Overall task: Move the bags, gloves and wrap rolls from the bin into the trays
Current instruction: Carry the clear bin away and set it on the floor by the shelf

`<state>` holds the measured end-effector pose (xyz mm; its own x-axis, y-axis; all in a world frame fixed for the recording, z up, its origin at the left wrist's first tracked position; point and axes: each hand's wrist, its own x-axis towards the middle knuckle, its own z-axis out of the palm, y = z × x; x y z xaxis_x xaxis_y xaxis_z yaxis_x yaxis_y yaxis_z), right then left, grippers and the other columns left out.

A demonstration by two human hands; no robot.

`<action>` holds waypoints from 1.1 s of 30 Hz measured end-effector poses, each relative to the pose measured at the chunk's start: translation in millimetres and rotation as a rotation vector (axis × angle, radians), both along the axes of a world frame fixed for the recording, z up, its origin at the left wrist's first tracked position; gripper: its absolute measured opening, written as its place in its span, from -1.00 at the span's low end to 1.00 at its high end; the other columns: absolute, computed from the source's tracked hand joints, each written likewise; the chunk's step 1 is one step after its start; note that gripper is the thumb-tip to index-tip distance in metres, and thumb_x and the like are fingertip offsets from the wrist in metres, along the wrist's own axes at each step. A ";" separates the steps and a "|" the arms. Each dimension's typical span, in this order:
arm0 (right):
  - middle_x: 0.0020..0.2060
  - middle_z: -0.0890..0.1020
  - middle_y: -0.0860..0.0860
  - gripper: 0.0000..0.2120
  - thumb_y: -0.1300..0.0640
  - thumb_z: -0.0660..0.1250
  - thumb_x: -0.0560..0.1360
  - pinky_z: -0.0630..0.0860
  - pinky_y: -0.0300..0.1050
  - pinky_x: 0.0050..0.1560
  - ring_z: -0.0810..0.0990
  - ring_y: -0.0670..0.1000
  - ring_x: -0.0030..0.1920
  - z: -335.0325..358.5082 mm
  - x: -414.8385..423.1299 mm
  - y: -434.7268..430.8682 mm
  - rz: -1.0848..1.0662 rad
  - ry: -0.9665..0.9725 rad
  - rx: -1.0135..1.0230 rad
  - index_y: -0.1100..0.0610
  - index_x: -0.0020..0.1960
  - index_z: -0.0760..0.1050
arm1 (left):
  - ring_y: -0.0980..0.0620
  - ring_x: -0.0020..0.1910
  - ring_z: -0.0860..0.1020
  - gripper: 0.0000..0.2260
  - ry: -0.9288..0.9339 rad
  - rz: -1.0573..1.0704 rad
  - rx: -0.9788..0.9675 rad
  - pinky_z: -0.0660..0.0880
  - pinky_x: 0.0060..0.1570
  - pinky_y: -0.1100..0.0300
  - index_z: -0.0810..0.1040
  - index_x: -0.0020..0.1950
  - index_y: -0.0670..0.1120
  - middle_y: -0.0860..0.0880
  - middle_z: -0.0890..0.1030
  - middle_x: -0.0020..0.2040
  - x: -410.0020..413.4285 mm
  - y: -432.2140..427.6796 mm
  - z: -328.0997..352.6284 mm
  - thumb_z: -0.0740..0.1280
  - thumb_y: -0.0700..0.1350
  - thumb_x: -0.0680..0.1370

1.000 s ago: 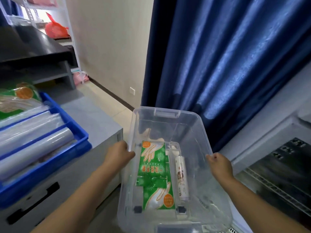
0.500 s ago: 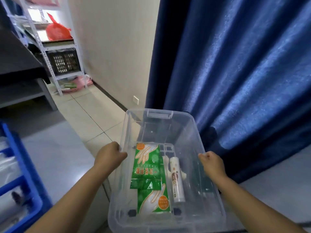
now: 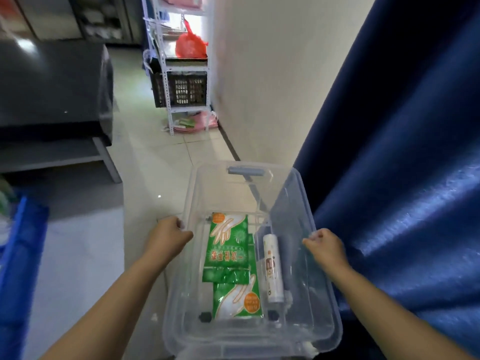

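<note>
The floor [image 3: 166, 152] has pale shiny tiles. A plain cream wall [image 3: 265, 74] runs along the right, with a big dark blue curtain [image 3: 402, 152] beside it. A white metal shelf [image 3: 181, 74] stands by the wall, holding a red bag [image 3: 191, 45] and a black crate [image 3: 181, 89]. A dark grey cabinet [image 3: 52, 87] is on the left.

I see the bin [image 3: 306, 203] at six o'clock, my left hand [image 3: 167, 236] on its nine o'clock rim and my right hand [image 3: 324, 246] on its three o'clock rim. Inside, two glove packs [image 3: 228, 240] lie end to end, a roll [image 3: 272, 271] just at their three o'clock. A shelf rack [image 3: 181, 74] stands at twelve, a curtain [image 3: 402, 152] at three, a tray [image 3: 20, 242] at nine.
</note>
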<state>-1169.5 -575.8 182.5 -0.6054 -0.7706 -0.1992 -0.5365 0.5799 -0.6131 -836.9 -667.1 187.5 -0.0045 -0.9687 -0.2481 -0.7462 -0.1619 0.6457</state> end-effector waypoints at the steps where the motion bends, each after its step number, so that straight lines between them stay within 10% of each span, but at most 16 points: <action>1: -0.41 0.51 -0.04 -0.80 0.15 0.42 0.35 0.32 -0.21 -0.41 0.47 0.01 -0.37 -2.6 -1.8 -22.4 0.027 -0.002 0.005 0.08 -0.33 0.40 | -0.10 -0.34 0.49 -0.91 -0.007 0.025 -0.004 0.25 -0.44 0.21 0.54 -0.24 -0.15 -0.11 0.57 -0.35 1.1 -13.1 -2.6 0.35 -0.14 0.38; 33: -0.40 0.48 -0.03 -0.76 0.17 0.42 0.34 0.30 -0.20 -0.40 0.47 0.02 -0.34 -12.4 -12.1 -660.4 0.591 -0.063 0.123 0.05 -0.36 0.36 | -0.10 -0.26 0.54 -0.86 -0.015 0.580 0.102 0.34 -0.34 0.16 0.48 -0.25 -0.11 -0.08 0.57 -0.28 -7.1 -469.4 -26.7 0.40 -0.10 0.35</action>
<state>-1181.7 -1236.2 170.1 -0.0666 -0.9418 -0.3296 -0.7543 0.2638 -0.6012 -844.0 -1136.6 160.9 0.5231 -0.7832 -0.3361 -0.5262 -0.6070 0.5955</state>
